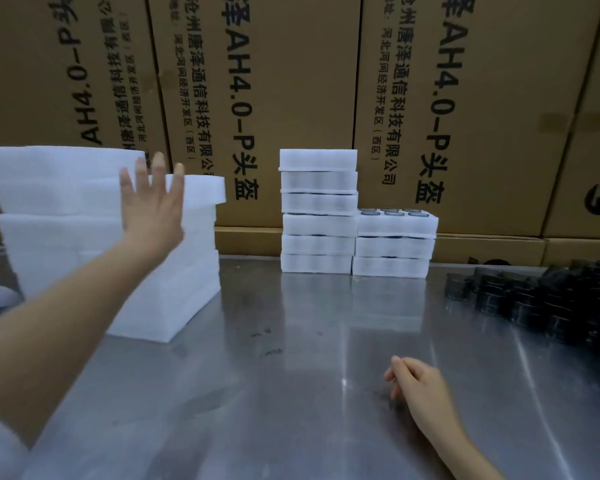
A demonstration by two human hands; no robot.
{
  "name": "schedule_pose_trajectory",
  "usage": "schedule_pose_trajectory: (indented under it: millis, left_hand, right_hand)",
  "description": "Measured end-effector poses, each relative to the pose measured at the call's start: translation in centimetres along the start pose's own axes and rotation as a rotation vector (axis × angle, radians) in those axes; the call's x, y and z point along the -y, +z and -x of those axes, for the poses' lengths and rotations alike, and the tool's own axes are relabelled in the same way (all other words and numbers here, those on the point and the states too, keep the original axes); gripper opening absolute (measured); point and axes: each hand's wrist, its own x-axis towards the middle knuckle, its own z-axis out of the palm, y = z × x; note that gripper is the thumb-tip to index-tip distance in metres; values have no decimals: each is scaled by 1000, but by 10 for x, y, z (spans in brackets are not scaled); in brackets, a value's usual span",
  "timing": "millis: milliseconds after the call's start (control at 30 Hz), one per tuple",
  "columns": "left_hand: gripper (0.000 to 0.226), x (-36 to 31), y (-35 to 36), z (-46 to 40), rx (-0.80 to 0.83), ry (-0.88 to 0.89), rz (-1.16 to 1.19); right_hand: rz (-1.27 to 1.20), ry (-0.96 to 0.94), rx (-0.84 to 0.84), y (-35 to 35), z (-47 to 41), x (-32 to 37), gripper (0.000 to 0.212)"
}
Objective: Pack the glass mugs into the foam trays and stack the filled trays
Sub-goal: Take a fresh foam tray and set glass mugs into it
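On steel table — filled trays: six-stack | three-stack

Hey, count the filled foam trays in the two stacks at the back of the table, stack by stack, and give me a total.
Taller stack of filled foam trays: 6
Shorter stack of filled foam trays: 3
Total: 9

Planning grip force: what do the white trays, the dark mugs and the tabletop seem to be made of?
White trays: soft matte foam, judging by fuzzy edges. Dark mugs: glossy, probably tinted glass, though blurred. Tabletop: brushed metal, likely steel; it shows streaky reflections.
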Motion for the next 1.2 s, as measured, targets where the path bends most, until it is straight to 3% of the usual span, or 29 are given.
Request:
schedule_pose_trajectory:
  millis: [100,200,267,433,533,667,767,900,967,1033,1133,1200]
  left_hand:
    - [73,15,-2,-9,119,-64,-87]
    - [34,20,-3,-6,28,-23,13]
    - [27,19,-12,-4,-62,14,137]
    - [52,-2,-59,18,-246,213,396]
    - [64,-23,-80,65,-263,400,604]
    - [62,-50,-86,160,-167,615,876]
    - [58,-66,-75,219,3,769,992]
    - [49,-76,-65,259,105,859,1027]
    - [55,-80,-60,264,97,807,1080]
    - [55,-93,-56,260,144,644,1310]
    - [36,-125,-48,246,375,71,1717]
    - [41,-150,-43,236,621,-272,1856]
  right_hand:
    - [1,-3,-1,0,-1,1,42]
    - [-23,3,3,0,0,1,42]
    - [-41,17,10,-1,0,2,42]
    - [-119,36,-44,-5,2,7,40]
    - [-198,83,-137,-20,3,5,38]
    - [-412,294,-239,-56,2,1,30]
    - [-560,408,-292,-93,2,2,35]
    - [-538,435,-309,-132,11,-8,38]
    - [-520,429,-305,-141,15,-12,37]
    - [-468,404,-323,-143,16,-15,32]
    - [-248,317,-353,-141,14,-20,19]
    - [-21,249,-362,-142,9,-24,15]
